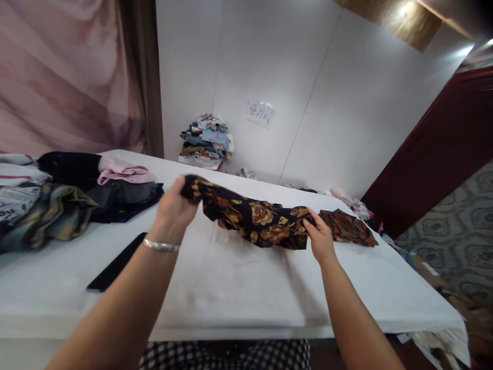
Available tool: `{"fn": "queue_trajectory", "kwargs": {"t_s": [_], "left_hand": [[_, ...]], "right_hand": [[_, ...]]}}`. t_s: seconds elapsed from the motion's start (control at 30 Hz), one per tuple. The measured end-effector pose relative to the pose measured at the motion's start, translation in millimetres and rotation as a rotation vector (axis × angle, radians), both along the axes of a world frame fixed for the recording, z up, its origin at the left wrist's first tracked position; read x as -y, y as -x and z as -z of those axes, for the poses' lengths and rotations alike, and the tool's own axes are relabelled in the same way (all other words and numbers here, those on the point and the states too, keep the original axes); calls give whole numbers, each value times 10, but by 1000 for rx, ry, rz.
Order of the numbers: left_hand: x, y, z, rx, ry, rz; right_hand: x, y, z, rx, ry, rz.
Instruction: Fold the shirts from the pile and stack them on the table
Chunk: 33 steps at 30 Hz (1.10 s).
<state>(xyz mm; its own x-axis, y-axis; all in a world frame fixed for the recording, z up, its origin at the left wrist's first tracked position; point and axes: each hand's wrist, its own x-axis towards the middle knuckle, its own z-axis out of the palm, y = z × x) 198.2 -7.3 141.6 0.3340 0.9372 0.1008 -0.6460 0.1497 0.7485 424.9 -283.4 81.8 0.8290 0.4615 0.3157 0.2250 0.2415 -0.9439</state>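
A dark garment with a gold and rust floral print (254, 218) lies stretched across the white table (231, 288). My left hand (174, 208), with a silver bracelet on the wrist, is closed on the garment's left end and lifts it slightly off the table. My right hand (320, 237) grips the cloth near its middle, with the thumb on top. The garment's brown right end (348, 227) trails on the table past my right hand.
A heap of mixed clothes (61, 192) covers the table's left side. A black flat object (115, 263) lies by my left forearm. A stack of folded clothes (206, 141) stands at the far wall. More cloth (352, 203) lies at the far right edge.
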Motion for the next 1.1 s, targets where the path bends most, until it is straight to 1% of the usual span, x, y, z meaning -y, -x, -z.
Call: {"fn": "queue_trajectory", "kwargs": {"t_s": [0.03,0.07,0.1,0.17,0.2,0.23,0.27,0.3,0.33,0.37,0.4,0.43,0.47,0.5,0.53,0.57,0.6,0.63,0.67,0.7,0.77,0.83,0.87,0.93,1.0,1.1], "left_hand": [[-31,-4,-236,88,-67,-15],[-65,-17,-470,152,-173,-64],[-100,-44,-699,183,-293,-161],[-158,-161,-1121,143,-541,-344],[-177,-258,-1307,94,-639,-416],[-190,-384,-1470,31,-721,-462],[-196,-538,-1608,-29,-794,-484],[-198,-717,-1714,-87,-863,-482],[-196,-916,-1785,-143,-937,-456],[-190,-1127,-1817,-195,-1005,-417],[-181,-1344,-1806,-259,-1066,-364],[-165,-1556,-1753,-339,-1115,-300],[-141,-1756,-1658,-391,-1137,-249],[-104,-1935,-1524,-443,-1159,-180],[-55,-2089,-1356,-504,-1181,-88],[8,-2213,-1163,-577,-1204,32],[82,-2306,-952,-705,-1239,228],[163,-2366,-732,-777,-1258,357],[244,-2396,-512,-828,-1269,443],[318,-2398,-301,-868,-1278,507],[420,-2327,69,-922,-1287,571],[430,-2174,341,-966,-1281,591],[400,-2074,440,-985,-1269,581],[282,-1838,575,-1017,-1232,531],[124,-1565,664,-1073,-1185,433],[-102,-1129,804,-1262,-1141,211]], "right_hand": [[-15,41,-55,28,3,-41],[-27,81,-107,53,0,-84],[-33,117,-158,73,-11,-123],[-33,168,-257,81,-53,-190],[-28,179,-304,71,-86,-211],[-20,180,-345,52,-123,-228],[-10,169,-378,26,-158,-242],[1,151,-397,-7,-188,-256],[11,126,-396,-49,-207,-271],[21,99,-371,-99,-213,-285],[30,74,-318,-155,-203,-297],[38,53,-239,-214,-174,-305],[47,37,-136,-271,-128,-311],[60,27,-15,-325,-53,-324],[78,20,115,-370,52,-351],[105,14,245,-401,184,-385],[141,4,366,-413,328,-411],[188,-12,469,-405,462,-421],[242,-37,551,-383,566,-412],[302,-72,608,-356,630,-383],[418,-163,661,-308,653,-299],[497,-269,665,-275,608,-247],[512,-324,663,-260,582,-233],[485,-438,677,-237,531,-202],[383,-564,725,-224,487,-130],[140,-782,848,-212,466,56]]}}
